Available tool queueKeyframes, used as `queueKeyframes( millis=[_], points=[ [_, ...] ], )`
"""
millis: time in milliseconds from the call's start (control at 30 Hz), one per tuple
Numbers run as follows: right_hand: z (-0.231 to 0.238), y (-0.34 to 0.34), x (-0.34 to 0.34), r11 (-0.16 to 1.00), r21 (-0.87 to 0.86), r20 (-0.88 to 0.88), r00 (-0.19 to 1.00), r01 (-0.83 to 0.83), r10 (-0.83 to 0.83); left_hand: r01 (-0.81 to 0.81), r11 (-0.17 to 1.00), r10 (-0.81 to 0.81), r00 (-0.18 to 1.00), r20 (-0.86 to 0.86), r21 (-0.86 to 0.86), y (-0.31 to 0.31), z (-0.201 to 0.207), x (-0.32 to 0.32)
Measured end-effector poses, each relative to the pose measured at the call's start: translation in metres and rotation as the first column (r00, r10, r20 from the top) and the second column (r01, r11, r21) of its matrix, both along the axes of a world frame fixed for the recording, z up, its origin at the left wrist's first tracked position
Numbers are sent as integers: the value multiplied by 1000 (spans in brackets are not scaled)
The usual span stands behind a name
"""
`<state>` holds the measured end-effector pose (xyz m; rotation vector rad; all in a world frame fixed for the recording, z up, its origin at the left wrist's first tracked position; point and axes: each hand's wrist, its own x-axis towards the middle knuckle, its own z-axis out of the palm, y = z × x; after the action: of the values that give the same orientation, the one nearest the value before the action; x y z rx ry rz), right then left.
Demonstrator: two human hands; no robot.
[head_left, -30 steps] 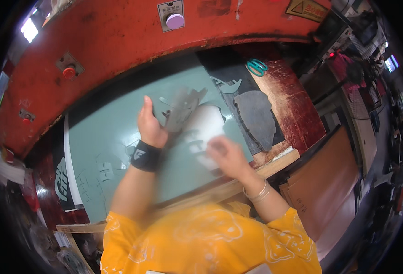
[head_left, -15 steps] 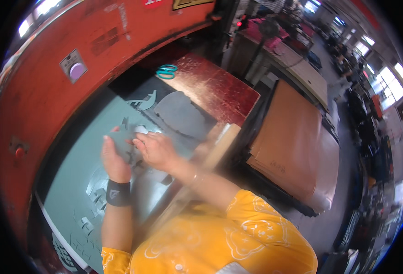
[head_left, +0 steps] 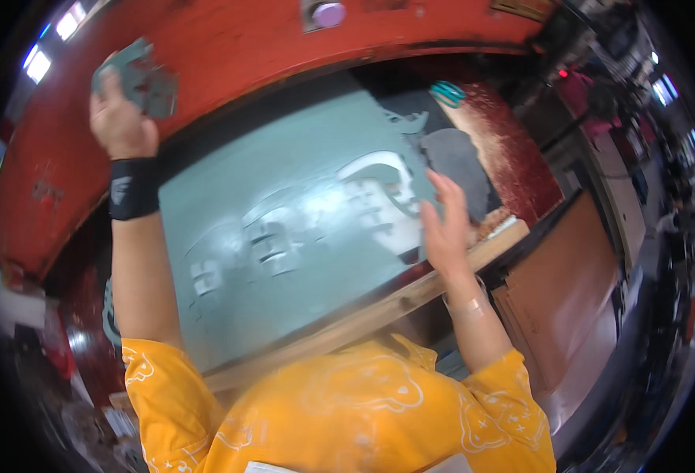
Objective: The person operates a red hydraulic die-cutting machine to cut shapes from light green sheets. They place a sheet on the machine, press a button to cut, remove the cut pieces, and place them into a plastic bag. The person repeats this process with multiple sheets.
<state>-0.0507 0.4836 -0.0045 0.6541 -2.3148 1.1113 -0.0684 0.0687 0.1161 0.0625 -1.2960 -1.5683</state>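
Observation:
My left hand (head_left: 120,118), a dark band at its wrist, is raised at the far left in front of the red machine. It grips a grey-green cut-out piece (head_left: 152,83) with notched edges; whether it is one piece or a few layers I cannot tell. My right hand (head_left: 448,225) hangs open with fingers apart over the right end of a grey-green sheet (head_left: 245,177), holding nothing. Cut shapes and openings mark this sheet, among them a large curved opening beside my right fingers. A rounded dark grey piece (head_left: 459,162) and a curved green scrap (head_left: 407,121) lie just beyond that hand.
The red machine body (head_left: 268,43) with a purple button (head_left: 328,14) spans the far side. Teal-handled scissors (head_left: 447,93) lie on the worn red board (head_left: 513,142). A wooden rail (head_left: 355,311) runs along the near edge. Brown sheets (head_left: 564,276) are stacked at the right.
My hands have separated. The left has swung up and left with the cut-out piece; the right has let go and opened over the sheet's right end. The view has turned left.

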Motion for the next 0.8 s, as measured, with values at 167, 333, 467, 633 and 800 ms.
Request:
queueKeyframes(
  millis=[167,333,467,633,800],
  points=[
    [7,-5,110,774,-631,769,-87,54,633,264,568,18,943,332,-780,88,-81,84],
    [-29,-40,150,394,-685,479,-28,613,877,662,244,-249,749,615,-708,140,-136,145],
    [-29,-52,157,307,-661,445,28,685,895,682,190,-270,728,631,-706,135,-136,151],
    [-37,-56,154,378,-660,521,33,649,853,693,194,-269,719,641,-695,138,-139,154],
    [-48,-59,139,669,-641,746,100,376,658,317,545,169,865,472,-776,123,-125,113]
  ],
)
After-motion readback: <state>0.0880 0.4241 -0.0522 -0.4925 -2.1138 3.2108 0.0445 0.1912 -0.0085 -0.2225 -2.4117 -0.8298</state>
